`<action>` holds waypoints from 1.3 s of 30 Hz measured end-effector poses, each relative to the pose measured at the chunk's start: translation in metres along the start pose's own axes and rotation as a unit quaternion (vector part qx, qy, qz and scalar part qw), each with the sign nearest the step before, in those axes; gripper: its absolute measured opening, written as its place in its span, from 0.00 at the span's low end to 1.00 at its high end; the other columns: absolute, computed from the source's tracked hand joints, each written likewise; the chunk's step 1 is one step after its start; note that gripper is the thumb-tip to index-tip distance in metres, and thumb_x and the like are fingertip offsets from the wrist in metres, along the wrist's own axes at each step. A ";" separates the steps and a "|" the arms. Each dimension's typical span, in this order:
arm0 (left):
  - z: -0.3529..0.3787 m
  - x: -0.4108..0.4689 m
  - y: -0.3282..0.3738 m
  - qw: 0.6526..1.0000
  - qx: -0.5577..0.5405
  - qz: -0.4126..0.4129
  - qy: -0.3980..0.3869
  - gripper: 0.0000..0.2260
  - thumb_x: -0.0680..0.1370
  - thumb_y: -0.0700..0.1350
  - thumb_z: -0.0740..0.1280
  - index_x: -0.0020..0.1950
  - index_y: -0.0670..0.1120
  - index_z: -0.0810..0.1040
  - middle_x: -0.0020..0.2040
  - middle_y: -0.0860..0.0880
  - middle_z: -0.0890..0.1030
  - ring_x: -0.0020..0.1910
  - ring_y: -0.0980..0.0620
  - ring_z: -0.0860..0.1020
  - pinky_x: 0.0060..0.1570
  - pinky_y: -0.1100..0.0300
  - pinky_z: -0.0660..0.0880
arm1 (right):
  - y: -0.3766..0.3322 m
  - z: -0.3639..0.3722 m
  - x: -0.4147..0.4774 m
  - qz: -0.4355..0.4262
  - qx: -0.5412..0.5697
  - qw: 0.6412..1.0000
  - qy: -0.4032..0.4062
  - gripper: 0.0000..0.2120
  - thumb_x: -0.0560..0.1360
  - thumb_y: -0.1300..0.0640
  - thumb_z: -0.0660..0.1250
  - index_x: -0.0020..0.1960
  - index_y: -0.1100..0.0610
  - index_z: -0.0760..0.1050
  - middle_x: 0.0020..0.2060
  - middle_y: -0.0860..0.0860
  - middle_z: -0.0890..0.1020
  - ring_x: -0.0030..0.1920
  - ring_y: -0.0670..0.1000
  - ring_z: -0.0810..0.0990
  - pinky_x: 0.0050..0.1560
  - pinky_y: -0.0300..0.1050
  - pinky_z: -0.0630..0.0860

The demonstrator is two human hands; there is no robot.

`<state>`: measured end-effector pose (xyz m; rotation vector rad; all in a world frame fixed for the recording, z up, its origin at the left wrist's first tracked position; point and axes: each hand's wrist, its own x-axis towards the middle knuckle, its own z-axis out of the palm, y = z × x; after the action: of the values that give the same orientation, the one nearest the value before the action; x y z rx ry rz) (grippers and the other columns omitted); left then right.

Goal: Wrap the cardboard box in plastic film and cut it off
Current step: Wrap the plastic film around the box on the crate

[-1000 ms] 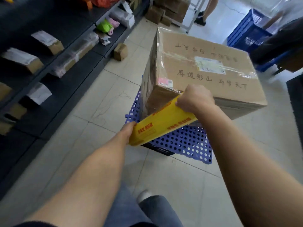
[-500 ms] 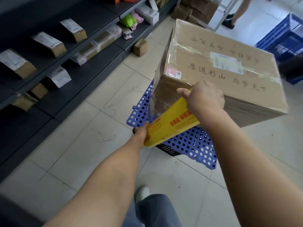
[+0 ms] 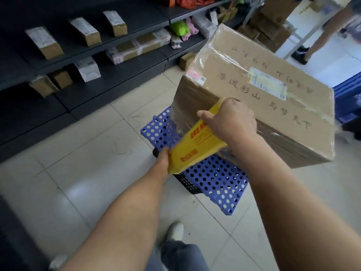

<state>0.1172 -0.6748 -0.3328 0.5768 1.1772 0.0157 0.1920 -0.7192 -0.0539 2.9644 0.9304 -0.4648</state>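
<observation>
A large cardboard box [image 3: 259, 94] with handwritten characters and a shipping label stands on a blue perforated plastic platform [image 3: 216, 178]. Clear film covers its top and near-left corner. I hold a long yellow film dispenser carton [image 3: 195, 145] against the box's near side. My right hand [image 3: 232, 122] grips its upper end at the box's edge. My left hand [image 3: 163, 157] holds its lower end, with the fingers hidden behind the carton. A sheet of film [image 3: 175, 118] stretches from the carton to the box's left corner.
Dark shelves [image 3: 78, 61] with small parcels run along the left. A small box [image 3: 186, 59] lies on the tiled floor by the shelf. Blue crates [image 3: 349, 98] stand at the right. Another person's legs [image 3: 312, 44] are at the far right. My shoe [image 3: 175, 230] is below.
I have stepped left round the box, so its near-left corner faces me more. Both hands keep the yellow carton, which now stands steeper against the box side.
</observation>
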 end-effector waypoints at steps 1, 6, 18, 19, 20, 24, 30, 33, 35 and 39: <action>0.006 -0.020 -0.001 1.000 -0.020 0.001 0.001 0.16 0.80 0.55 0.54 0.49 0.47 0.77 0.46 0.44 0.81 0.48 0.44 0.80 0.50 0.50 0.78 | 0.007 0.000 -0.001 -0.027 -0.001 1.000 -0.010 0.18 0.74 0.44 0.67 0.39 0.58 0.68 0.35 0.51 0.73 0.36 0.54 0.76 0.35 0.48 0.76; 0.014 -0.010 -0.019 0.996 -0.054 0.044 0.062 0.21 0.75 0.59 0.62 0.62 0.47 0.71 0.57 0.43 0.79 0.51 0.44 0.79 0.53 0.48 0.77 | 0.031 -0.011 -0.001 -0.048 -0.035 0.998 -0.027 0.13 0.76 0.58 0.64 0.36 0.59 0.64 0.33 0.51 0.68 0.31 0.51 0.69 0.29 0.44 0.67; 0.014 -0.046 -0.047 0.997 -0.038 0.022 0.069 0.22 0.78 0.59 0.62 0.65 0.47 0.65 0.53 0.45 0.75 0.46 0.44 0.77 0.34 0.55 0.75 | 0.067 0.006 -0.027 -0.021 -0.007 1.000 -0.003 0.22 0.75 0.57 0.65 0.64 0.65 0.66 0.39 0.55 0.71 0.42 0.57 0.72 0.33 0.47 0.68; 0.012 -0.044 -0.051 0.996 -0.042 0.021 0.073 0.22 0.77 0.59 0.62 0.65 0.48 0.64 0.55 0.45 0.75 0.47 0.44 0.76 0.35 0.54 0.75 | 0.070 0.005 -0.028 -0.007 -0.003 1.000 0.007 0.21 0.75 0.55 0.66 0.62 0.66 0.67 0.40 0.55 0.71 0.43 0.57 0.72 0.36 0.48 0.69; 0.011 -0.045 -0.054 0.996 -0.044 0.017 0.071 0.22 0.77 0.58 0.62 0.66 0.48 0.65 0.56 0.45 0.75 0.47 0.45 0.76 0.35 0.54 0.74 | 0.073 0.003 -0.030 0.007 0.006 1.000 0.015 0.20 0.76 0.52 0.68 0.58 0.66 0.69 0.39 0.54 0.71 0.43 0.57 0.71 0.38 0.48 0.69; 0.014 -0.045 -0.070 0.997 -0.045 0.001 0.058 0.28 0.71 0.57 0.68 0.67 0.49 0.66 0.62 0.43 0.75 0.54 0.41 0.76 0.52 0.42 0.76 | 0.082 0.003 -0.044 0.019 0.024 0.999 0.039 0.23 0.73 0.41 0.68 0.38 0.59 0.66 0.33 0.52 0.68 0.41 0.56 0.71 0.38 0.49 0.67; 0.026 -0.046 -0.086 0.997 -0.016 0.005 0.081 0.40 0.66 0.66 0.69 0.71 0.50 0.59 0.66 0.44 0.71 0.63 0.39 0.72 0.63 0.40 0.69 | 0.096 0.008 -0.048 0.007 -0.018 0.999 0.042 0.20 0.74 0.54 0.68 0.60 0.63 0.67 0.52 0.59 0.77 0.52 0.62 0.77 0.44 0.52 0.73; 0.034 -0.044 -0.095 0.997 -0.006 0.038 0.060 0.20 0.75 0.60 0.61 0.58 0.48 0.75 0.59 0.43 0.78 0.58 0.42 0.76 0.63 0.44 0.70 | 0.102 0.005 -0.049 0.017 0.004 0.998 0.057 0.26 0.73 0.46 0.70 0.60 0.63 0.69 0.50 0.57 0.76 0.54 0.61 0.76 0.44 0.52 0.73; 0.042 -0.048 -0.104 0.997 -0.006 0.056 0.059 0.13 0.76 0.56 0.60 0.48 0.48 0.77 0.53 0.44 0.81 0.56 0.42 0.78 0.61 0.47 0.71 | 0.109 0.005 -0.055 -0.007 0.002 0.998 0.068 0.28 0.72 0.41 0.68 0.58 0.63 0.69 0.46 0.55 0.75 0.53 0.60 0.76 0.41 0.50 0.70; 0.060 -0.052 -0.130 0.988 -0.057 0.046 0.134 0.32 0.71 0.63 0.67 0.66 0.43 0.65 0.59 0.44 0.76 0.58 0.43 0.75 0.62 0.46 0.71 | 0.136 0.010 -0.063 -0.074 -0.020 0.996 0.038 0.25 0.75 0.49 0.66 0.65 0.62 0.65 0.44 0.54 0.72 0.46 0.58 0.73 0.41 0.48 0.67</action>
<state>0.1122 -0.8264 -0.3290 0.5381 1.3991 0.2448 0.2158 -0.8678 -0.0576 2.9082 1.1586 -0.3317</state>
